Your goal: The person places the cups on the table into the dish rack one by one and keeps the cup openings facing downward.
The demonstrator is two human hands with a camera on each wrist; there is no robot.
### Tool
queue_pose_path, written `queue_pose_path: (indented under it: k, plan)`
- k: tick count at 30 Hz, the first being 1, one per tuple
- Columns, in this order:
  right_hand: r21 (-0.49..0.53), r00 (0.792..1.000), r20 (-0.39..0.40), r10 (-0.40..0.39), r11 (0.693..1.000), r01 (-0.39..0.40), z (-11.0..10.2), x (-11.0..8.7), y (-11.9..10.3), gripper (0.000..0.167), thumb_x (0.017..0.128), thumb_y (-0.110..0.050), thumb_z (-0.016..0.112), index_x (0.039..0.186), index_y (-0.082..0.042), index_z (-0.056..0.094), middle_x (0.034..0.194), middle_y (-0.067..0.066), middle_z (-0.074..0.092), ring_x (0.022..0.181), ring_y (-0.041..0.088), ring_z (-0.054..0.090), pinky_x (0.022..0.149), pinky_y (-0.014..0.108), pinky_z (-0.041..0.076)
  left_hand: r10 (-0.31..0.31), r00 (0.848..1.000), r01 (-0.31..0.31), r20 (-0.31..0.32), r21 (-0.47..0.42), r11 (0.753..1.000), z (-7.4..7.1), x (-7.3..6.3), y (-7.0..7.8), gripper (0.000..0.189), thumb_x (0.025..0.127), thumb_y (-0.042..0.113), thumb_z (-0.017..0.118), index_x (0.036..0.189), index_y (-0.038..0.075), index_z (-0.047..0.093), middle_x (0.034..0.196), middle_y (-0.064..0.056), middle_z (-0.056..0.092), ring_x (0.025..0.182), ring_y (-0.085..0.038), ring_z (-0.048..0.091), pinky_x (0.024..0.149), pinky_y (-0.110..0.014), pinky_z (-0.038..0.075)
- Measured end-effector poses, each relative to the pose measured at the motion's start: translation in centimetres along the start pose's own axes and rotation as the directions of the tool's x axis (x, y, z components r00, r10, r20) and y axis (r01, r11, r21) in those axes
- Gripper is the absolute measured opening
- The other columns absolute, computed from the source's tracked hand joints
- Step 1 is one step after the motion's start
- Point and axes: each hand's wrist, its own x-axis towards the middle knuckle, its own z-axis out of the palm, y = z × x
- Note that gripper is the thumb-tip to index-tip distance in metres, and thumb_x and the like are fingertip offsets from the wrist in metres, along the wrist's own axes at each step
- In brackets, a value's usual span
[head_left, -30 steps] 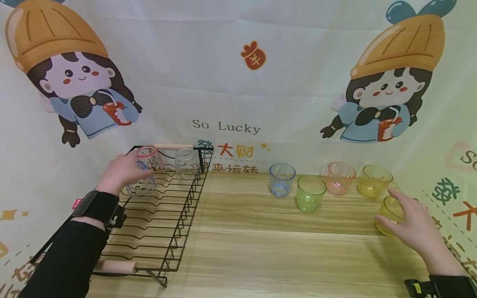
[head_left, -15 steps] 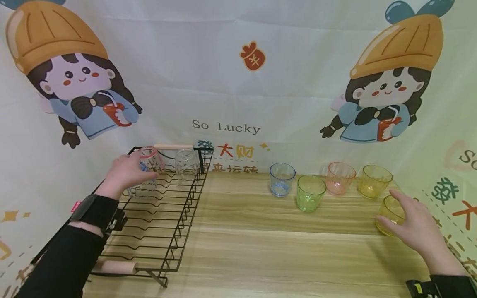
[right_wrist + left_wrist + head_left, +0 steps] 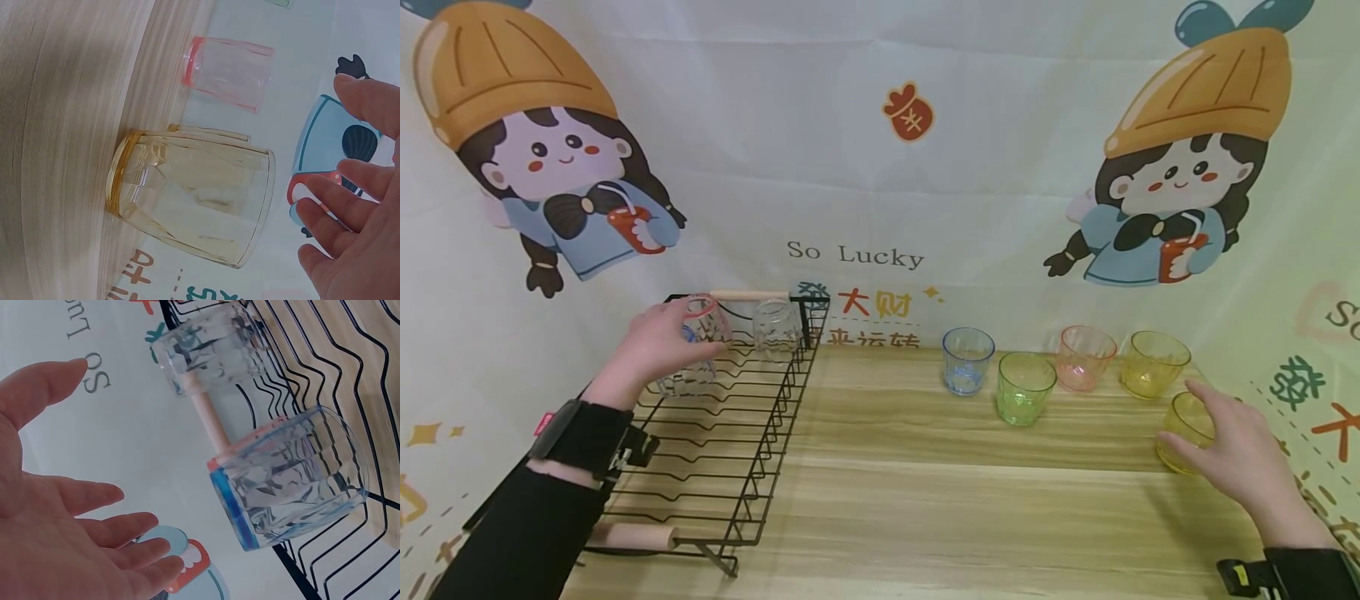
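Note:
My left hand [image 3: 651, 346] hovers with spread fingers over a black wire dish rack [image 3: 722, 477]. Beneath it an upside-down blue-based glass [image 3: 281, 487] stands on the wires, partly hidden by the hand in the head view. In the left wrist view a gap shows between the fingers and this glass. Behind it are an upturned pink-based glass [image 3: 713, 321] and a clear glass [image 3: 775, 331]. At the right, my right hand [image 3: 1243, 454] is held with thumb and fingers apart beside a yellow glass [image 3: 194, 194], which stands upright on the table.
Along the back of the wooden table [image 3: 925, 517] stand a blue glass [image 3: 967, 362], a green glass [image 3: 1026, 390], a pink glass [image 3: 1086, 360] and another yellow glass [image 3: 1153, 367]. A printed cloth [image 3: 850, 167] hangs close behind. The rack has wooden handles [image 3: 636, 537].
My left hand has shifted slightly right and its thumb has moved away from the blue-based glass, which stays in place on the rack. The right hand has hardly moved.

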Motion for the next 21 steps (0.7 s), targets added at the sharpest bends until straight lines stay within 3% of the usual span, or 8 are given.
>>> queue_pose_path:
  k: [5,10,13,18,21]
  plan:
    - [-0.022,0.999,-0.038,-0.007,1.0,0.007,0.1,0.2,0.2,0.08,0.082,-0.014,0.079,0.141,0.018,0.036,0.127,0.045,0.044,0.112,0.062,0.041,0.091,0.073,0.033,0.032,0.999,-0.032,-0.009,0.017,0.999,0.2,-0.3,0.6,0.093,0.087,0.038,0.073,0.146,-0.016,0.027,0.135,-0.042,0.04,0.121,-0.059,0.039,0.1,-0.072,0.032]
    - [-0.039,0.998,-0.061,-0.006,0.999,0.004,0.1,0.2,0.5,0.078,0.081,-0.011,0.079,0.14,0.019,0.036,0.126,0.045,0.044,0.111,0.062,0.04,0.092,0.073,0.032,0.091,0.995,-0.092,-0.044,-0.02,0.996,0.4,-0.8,1.0,0.091,0.085,0.034,0.077,0.146,-0.013,0.03,0.129,-0.039,0.045,0.113,-0.055,0.047,0.093,-0.071,0.039]
    - [-0.053,0.998,-0.059,-0.002,0.999,-0.001,0.2,0.1,0.5,0.078,0.081,-0.011,0.079,0.139,0.02,0.037,0.125,0.046,0.044,0.109,0.063,0.041,0.091,0.073,0.033,0.101,0.994,-0.102,-0.04,-0.036,0.994,0.5,-1.1,1.3,0.092,0.084,0.034,0.077,0.147,-0.013,0.03,0.137,-0.039,0.039,0.119,-0.055,0.043,0.095,-0.07,0.039]
    - [-0.07,0.998,-0.056,0.019,0.997,-0.023,0.3,0.0,0.7,0.076,0.081,-0.011,0.079,0.138,0.02,0.038,0.123,0.045,0.046,0.106,0.062,0.043,0.089,0.072,0.035,0.089,0.996,-0.089,-0.006,-0.038,0.995,0.4,-1.4,1.9,0.095,0.086,0.036,0.075,0.151,-0.012,0.024,0.152,-0.038,0.021,0.135,-0.058,0.024,0.106,-0.071,0.027]
    - [-0.077,0.998,-0.054,0.028,0.996,-0.032,0.5,0.0,0.8,0.075,0.081,-0.011,0.078,0.137,0.021,0.039,0.122,0.044,0.047,0.104,0.061,0.044,0.087,0.071,0.037,0.093,0.996,-0.093,-0.007,-0.035,0.995,0.4,-1.7,2.2,0.096,0.086,0.035,0.075,0.152,-0.011,0.023,0.154,-0.037,0.019,0.135,-0.058,0.023,0.105,-0.071,0.027]
